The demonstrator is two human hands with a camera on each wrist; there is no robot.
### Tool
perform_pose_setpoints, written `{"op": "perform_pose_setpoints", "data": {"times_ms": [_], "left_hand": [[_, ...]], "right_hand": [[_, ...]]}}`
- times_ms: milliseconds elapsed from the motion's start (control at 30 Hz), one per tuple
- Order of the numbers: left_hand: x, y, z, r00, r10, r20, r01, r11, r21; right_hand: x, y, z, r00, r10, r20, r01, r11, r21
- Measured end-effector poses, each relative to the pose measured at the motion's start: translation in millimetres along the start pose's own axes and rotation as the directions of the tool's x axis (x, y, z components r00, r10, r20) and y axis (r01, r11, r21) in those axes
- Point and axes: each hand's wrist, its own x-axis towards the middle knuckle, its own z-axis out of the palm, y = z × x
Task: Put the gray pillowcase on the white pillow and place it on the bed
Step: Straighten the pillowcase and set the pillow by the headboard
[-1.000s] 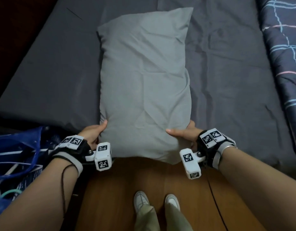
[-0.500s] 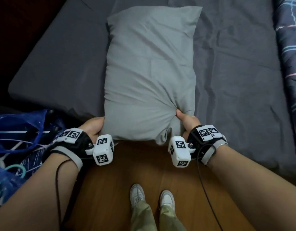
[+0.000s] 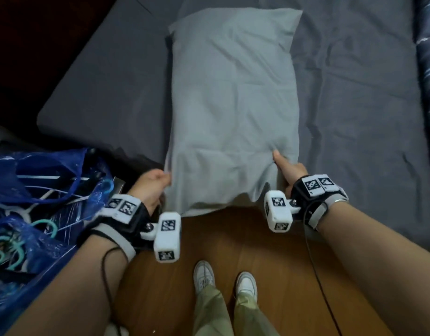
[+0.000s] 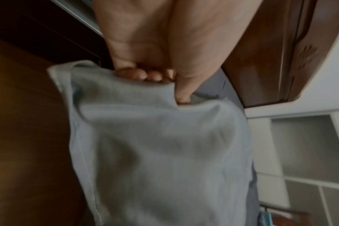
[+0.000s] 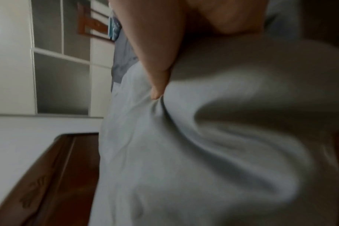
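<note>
The pillow in its gray pillowcase [image 3: 233, 105] stretches lengthwise away from me over the dark gray bed [image 3: 354, 105], its near end hanging past the bed's edge above the floor. No white of the pillow shows. My left hand [image 3: 153, 187] grips the near left corner of the pillowcase [image 4: 155, 137], fingers curled into the cloth. My right hand [image 3: 285, 166] grips the near right part, thumb pressed on top; the cloth [image 5: 203, 145] bunches under the thumb.
A blue plastic bag [image 3: 39, 202] with hangers lies at the left by the bed's corner. A patterned dark blue blanket [image 3: 427, 69] runs along the bed's right side. Brown wooden floor [image 3: 233, 238] and my white shoes [image 3: 223, 280] are below.
The pillow has moved forward, farther onto the bed. My right hand went from lying along the pillow's edge to gripping bunched cloth, and my left hand now grips the corner.
</note>
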Motion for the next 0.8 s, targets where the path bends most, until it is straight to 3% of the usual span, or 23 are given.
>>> {"op": "perform_pose_setpoints", "data": {"times_ms": [100, 233, 300, 400, 500, 667, 800], "left_hand": [[-10, -23, 19, 0.998, -0.041, 0.041, 0.035, 0.99, 0.138], [-20, -28, 25, 0.993, -0.114, -0.005, 0.114, 0.99, -0.084], [-19, -31, 24, 0.983, -0.178, 0.034, 0.181, 0.976, -0.123], [-17, -35, 22, 0.976, -0.199, 0.085, 0.207, 0.974, -0.093], [-14, -40, 19, 0.98, -0.201, 0.005, 0.201, 0.978, -0.063], [-33, -57, 30, 0.976, -0.202, 0.086, 0.205, 0.978, -0.038], [-41, -81, 24, 0.956, -0.285, 0.074, 0.281, 0.958, 0.058]], "right_hand": [[11, 34, -15, 0.997, 0.002, 0.071, 0.007, 0.993, -0.118], [-17, 50, -32, 0.967, -0.023, 0.254, 0.064, 0.986, -0.151], [-35, 51, -38, 0.939, -0.041, 0.341, 0.086, 0.989, -0.119], [-45, 59, -45, 0.954, -0.04, 0.298, 0.094, 0.981, -0.171], [-49, 71, -55, 0.964, -0.023, 0.264, 0.083, 0.972, -0.219], [-55, 103, -65, 0.958, 0.008, 0.285, 0.085, 0.947, -0.311], [-53, 106, -59, 0.97, 0.028, 0.243, 0.068, 0.924, -0.377]]}}
